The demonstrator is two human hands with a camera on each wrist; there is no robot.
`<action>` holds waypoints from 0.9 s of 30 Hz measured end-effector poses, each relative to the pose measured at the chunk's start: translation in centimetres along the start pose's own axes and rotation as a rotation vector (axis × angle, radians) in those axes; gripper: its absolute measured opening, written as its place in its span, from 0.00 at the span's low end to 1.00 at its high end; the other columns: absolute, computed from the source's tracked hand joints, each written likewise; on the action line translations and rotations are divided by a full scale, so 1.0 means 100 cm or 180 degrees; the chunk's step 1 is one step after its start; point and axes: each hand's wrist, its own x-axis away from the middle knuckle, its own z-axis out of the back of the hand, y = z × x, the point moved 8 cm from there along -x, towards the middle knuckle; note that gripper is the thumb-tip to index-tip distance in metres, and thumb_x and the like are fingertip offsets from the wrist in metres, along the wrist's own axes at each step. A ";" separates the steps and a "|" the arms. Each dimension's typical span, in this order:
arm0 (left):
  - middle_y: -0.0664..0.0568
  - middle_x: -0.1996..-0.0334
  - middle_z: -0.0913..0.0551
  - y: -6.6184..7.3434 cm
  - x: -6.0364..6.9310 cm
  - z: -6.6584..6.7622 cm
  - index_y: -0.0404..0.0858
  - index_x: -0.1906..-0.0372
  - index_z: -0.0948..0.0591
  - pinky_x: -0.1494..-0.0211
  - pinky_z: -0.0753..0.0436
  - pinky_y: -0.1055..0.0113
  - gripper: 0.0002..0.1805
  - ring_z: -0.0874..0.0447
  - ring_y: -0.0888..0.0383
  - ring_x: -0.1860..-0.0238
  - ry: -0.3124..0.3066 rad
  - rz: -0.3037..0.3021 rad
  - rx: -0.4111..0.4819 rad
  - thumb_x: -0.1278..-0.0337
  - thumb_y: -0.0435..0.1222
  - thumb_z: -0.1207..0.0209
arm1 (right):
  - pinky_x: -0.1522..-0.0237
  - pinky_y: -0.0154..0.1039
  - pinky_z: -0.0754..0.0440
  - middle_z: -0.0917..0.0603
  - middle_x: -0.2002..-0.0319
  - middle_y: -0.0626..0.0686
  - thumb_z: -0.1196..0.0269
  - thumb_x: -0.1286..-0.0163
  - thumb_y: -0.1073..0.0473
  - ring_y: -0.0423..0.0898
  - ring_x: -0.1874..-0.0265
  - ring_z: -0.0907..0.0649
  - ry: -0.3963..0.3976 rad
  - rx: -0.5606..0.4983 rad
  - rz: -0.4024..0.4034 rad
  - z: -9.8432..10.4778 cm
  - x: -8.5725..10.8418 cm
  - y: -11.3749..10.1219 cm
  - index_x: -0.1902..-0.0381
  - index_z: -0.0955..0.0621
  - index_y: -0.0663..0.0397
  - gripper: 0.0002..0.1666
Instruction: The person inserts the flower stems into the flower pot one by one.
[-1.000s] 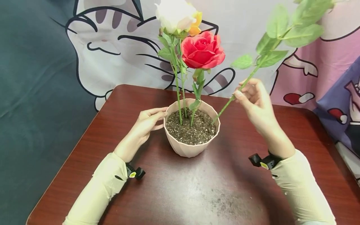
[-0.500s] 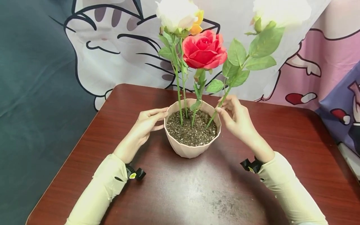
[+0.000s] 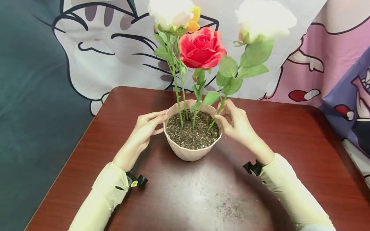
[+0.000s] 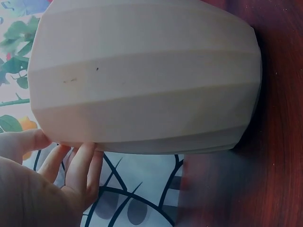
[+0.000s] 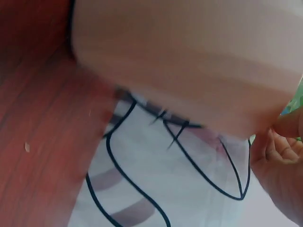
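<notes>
A pale pink faceted flowerpot (image 3: 188,154) filled with dark soil (image 3: 192,139) stands on the table. My left hand (image 3: 144,128) holds its left rim; in the left wrist view the thumb is at the rim and the fingers (image 4: 81,165) lie against the outer wall. Between thumb and fingers, my right hand (image 3: 238,123) pinches the green stem of a white rose (image 3: 264,22) just above the right rim. That stem leans right, its lower end at the soil. A red rose (image 3: 201,48), another white flower (image 3: 171,14) and an orange flower (image 3: 193,21) stand in the pot.
The reddish-brown wooden table (image 3: 95,141) carries a dark patch of specks (image 3: 231,208) near its front. Behind it hangs a cartoon cat cloth (image 3: 95,64), with a dark green cloth (image 3: 29,112) at the left.
My right hand has moved left and down to the pot's rim with the white rose, whose stem stands more upright and farther inside the pot. My left hand keeps its place on the rim.
</notes>
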 end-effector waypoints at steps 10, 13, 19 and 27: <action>0.53 0.51 0.19 0.002 -0.009 -0.002 0.36 0.42 0.24 0.57 0.18 0.68 0.21 0.20 0.65 0.56 -0.0071 0.0024 -0.0010 0.41 0.36 0.42 | 0.68 0.32 0.20 0.19 0.74 0.53 0.37 0.40 0.72 0.44 0.73 0.18 -0.0038 -0.0045 -0.0030 -0.002 -0.006 0.007 0.61 0.29 0.64 0.12; 0.54 0.52 0.19 0.001 -0.012 -0.003 0.36 0.41 0.24 0.56 0.18 0.68 0.22 0.20 0.64 0.54 -0.0165 0.0007 -0.0012 0.41 0.37 0.42 | 0.67 0.29 0.22 0.17 0.74 0.52 0.36 0.41 0.71 0.43 0.73 0.19 0.0029 -0.0205 -0.0153 -0.003 -0.002 0.017 0.57 0.28 0.64 0.16; 0.50 0.51 0.19 -0.007 -0.016 -0.003 0.37 0.42 0.23 0.55 0.18 0.67 0.21 0.21 0.63 0.54 -0.0136 -0.0042 -0.0078 0.40 0.38 0.42 | 0.60 0.34 0.23 0.15 0.63 0.53 0.32 0.44 0.67 0.44 0.65 0.19 0.0065 -0.0234 -0.0355 -0.004 0.004 0.029 0.48 0.27 0.60 0.26; 0.47 0.48 0.22 -0.021 -0.015 -0.001 0.38 0.42 0.23 0.53 0.19 0.67 0.22 0.22 0.60 0.54 0.0023 -0.0071 -0.0164 0.38 0.42 0.43 | 0.52 0.51 0.25 0.20 0.53 0.66 0.36 0.41 0.71 0.56 0.55 0.21 0.0054 -0.0425 -0.0694 -0.001 0.007 0.021 0.45 0.29 0.67 0.26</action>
